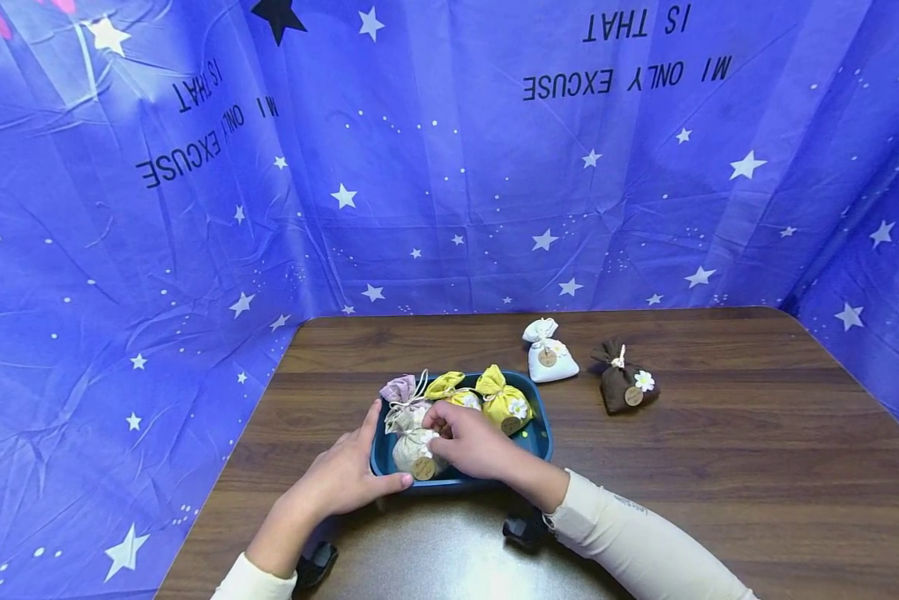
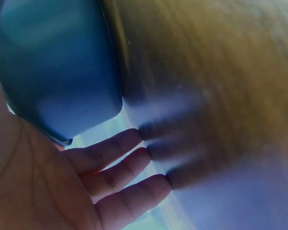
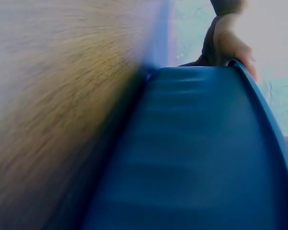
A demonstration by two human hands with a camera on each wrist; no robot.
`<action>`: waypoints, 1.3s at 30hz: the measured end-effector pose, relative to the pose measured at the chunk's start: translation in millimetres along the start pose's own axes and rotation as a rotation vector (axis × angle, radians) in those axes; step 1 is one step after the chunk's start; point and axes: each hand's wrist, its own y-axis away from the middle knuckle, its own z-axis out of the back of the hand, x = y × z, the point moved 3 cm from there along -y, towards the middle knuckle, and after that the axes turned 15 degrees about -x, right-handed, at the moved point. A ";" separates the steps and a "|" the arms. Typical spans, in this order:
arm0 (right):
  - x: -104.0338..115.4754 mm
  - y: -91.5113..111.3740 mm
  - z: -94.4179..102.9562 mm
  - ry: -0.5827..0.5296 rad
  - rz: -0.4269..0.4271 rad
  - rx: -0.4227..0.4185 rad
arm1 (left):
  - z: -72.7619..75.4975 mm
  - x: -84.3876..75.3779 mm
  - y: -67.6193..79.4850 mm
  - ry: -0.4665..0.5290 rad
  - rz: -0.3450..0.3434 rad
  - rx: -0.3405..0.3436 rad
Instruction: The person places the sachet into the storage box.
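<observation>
A blue tray stands at the near side of the table, with several small drawstring sachets in it. My left hand rests against its left near corner, thumb along the front rim and fingers extended. In the left wrist view, three straight fingers reach past the tray wall to the tabletop. My right hand reaches over the front rim and pinches a beige sachet near its white flower. Behind that lies a lilac sachet. Two yellow sachets sit farther right, one partly hidden by my right hand.
On the table beyond the tray's right side are a white sachet and a brown sachet, each with a round tag. A blue star-patterned curtain hangs behind the wooden table.
</observation>
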 end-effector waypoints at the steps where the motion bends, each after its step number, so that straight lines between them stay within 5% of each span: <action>1: -0.1 -0.6 -1.5 0.003 -0.002 0.007 | 0.0 -0.1 0.1 0.000 0.000 0.001; 23: 1.6 -2.1 -9.6 0.075 -0.004 0.053 | 0.2 -1.0 0.1 0.006 0.003 -0.004; 39: 6.9 -1.9 14.2 0.011 -0.042 0.026 | 0.4 -0.5 0.4 0.002 -0.001 0.004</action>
